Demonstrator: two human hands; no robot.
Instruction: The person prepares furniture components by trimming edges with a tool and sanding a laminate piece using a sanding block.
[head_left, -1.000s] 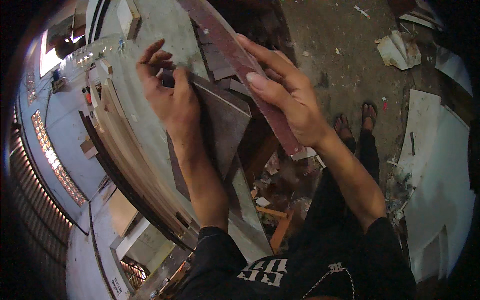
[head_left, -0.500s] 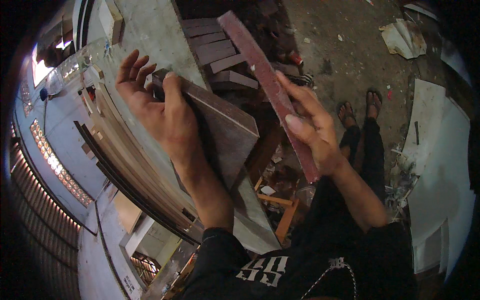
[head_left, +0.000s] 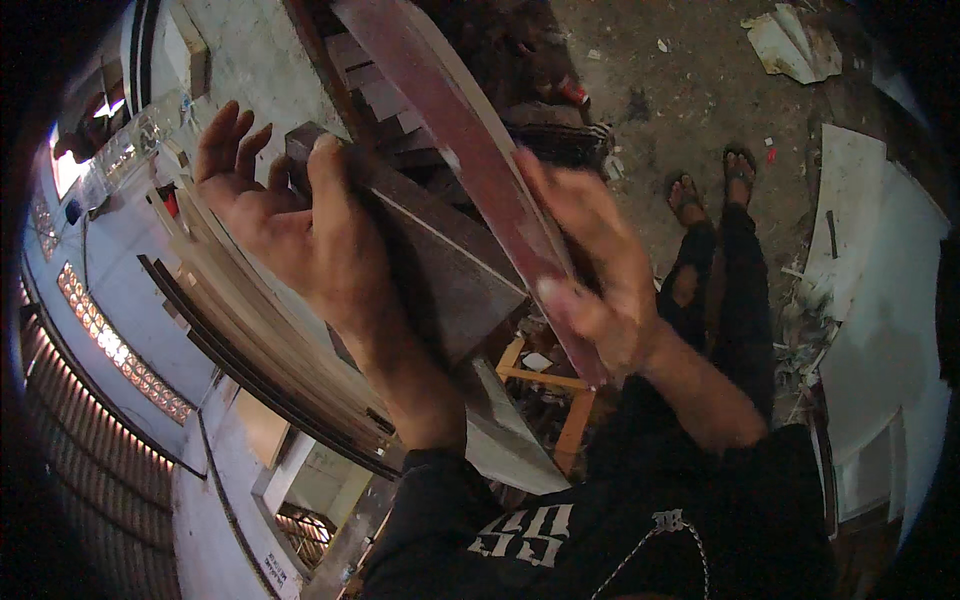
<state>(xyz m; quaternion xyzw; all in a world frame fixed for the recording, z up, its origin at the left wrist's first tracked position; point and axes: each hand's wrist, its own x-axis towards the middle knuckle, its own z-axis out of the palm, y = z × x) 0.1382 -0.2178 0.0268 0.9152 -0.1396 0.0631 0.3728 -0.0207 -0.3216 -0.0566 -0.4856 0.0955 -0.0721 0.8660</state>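
Grey bench (head_left: 265, 50): worn, dimly lit; ran beneath the work.

Red strip (head_left: 470, 190): long, flat, rough-looking; slanted up and away from right hand (head_left: 608, 268), gripped there between thumb and fingers toward the lower end. Risked twisting or slipping, being held near one end with the long upper part unsupported. Could have chipped a corner if knocked against the wood.

Dark block (head_left: 465, 300): lay between the hands, apparently jutting past the bench edge; overlapped in view by the strip at the right-hand corner, contact not to be told. Risked sliding or tipping under a push, with mainly a thumb laid on the upper left end.

Left hand (head_left: 310, 240): thumb on that end, fingers loosely bent and apart; whether truly gripping, not to be told. Stood to be scraped in case of a slip.

Wooden frame (head_left: 545, 378): lay low, beside the bench. Pale planks (head_left: 255, 295): stacked along the left side. Littered floor (head_left: 640, 70): likely to catch anything dropped.

Against half a second earlier. Red strip: shifted left; formerly wholly visible and clear of the block in view, then cut off at the upper end and overlapping. Right hand: more blurred, grip kept. Left hand: nearly unchanged in pose.
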